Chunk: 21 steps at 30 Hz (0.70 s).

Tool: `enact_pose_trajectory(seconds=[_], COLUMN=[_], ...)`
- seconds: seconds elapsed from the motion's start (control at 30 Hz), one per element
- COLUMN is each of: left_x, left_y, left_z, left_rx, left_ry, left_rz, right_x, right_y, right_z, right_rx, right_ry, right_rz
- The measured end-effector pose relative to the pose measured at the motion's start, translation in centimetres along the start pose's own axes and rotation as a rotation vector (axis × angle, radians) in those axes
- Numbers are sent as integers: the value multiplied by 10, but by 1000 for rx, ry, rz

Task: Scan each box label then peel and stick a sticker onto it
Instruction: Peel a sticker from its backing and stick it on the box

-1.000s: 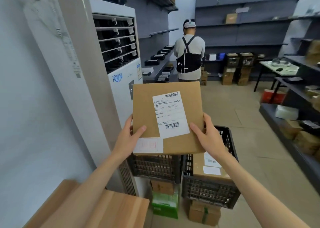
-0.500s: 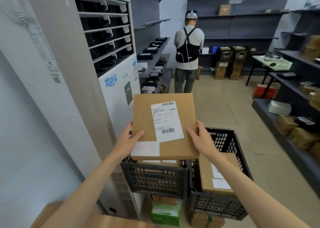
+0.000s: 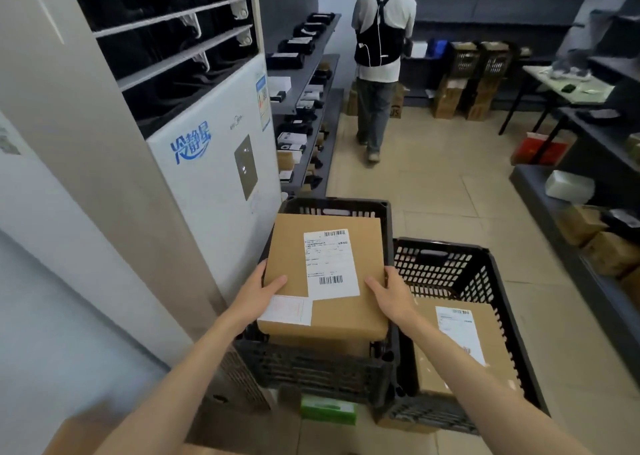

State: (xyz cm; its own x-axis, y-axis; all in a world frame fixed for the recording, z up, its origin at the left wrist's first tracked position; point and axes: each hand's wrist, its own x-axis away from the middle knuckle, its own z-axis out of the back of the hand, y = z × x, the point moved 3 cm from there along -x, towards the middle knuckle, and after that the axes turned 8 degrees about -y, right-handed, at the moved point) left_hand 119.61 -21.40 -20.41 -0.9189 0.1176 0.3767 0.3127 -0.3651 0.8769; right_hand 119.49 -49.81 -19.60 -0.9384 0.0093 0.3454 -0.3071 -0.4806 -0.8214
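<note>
Stockroom aisle, shelving down both sides, tall white air conditioner (image 3: 214, 164) at left, another person (image 3: 381, 56) standing with back turned further down.

Held flat cardboard box (image 3: 329, 274) level over the left black crate (image 3: 332, 209), near edge out past the crate's near rim. Left hand (image 3: 256, 295) clamped on the box's near-left corner, thumb on top; right hand (image 3: 391, 295) clamped on the near-right edge, thumb on top. Both grips closed on the box.

Shipping label (image 3: 330, 264) faced up at centre-right of the lid. Pale sticker (image 3: 287, 311) sat at the near-left corner, just touching the label's corner. More cardboard showed underneath, inside the same crate.

Right black crate (image 3: 485, 274) held a second box (image 3: 460, 344), label up, no sticker visible on it.

Judged: this box done, scan and sticker both; step in hand was setting it down into the left crate. Next likely called for lowering it flat onto the stack, letting go, then reaching into the right crate for the unstickered box.
</note>
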Motion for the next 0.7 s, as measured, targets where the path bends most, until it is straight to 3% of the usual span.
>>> enact_pose_trajectory(seconds=[0.43,0.7], left_x=[-50,-43], left_y=[-49,-55], left_z=[-20,-18], left_rx=[-60,-120], left_ry=[-135,-91], left_rz=[231,269], right_x=[-56,-58], right_y=[58,57], right_z=[-45,-52], right_rx=[56,141], right_ry=[-185,-187], right_rz=[-310,-316])
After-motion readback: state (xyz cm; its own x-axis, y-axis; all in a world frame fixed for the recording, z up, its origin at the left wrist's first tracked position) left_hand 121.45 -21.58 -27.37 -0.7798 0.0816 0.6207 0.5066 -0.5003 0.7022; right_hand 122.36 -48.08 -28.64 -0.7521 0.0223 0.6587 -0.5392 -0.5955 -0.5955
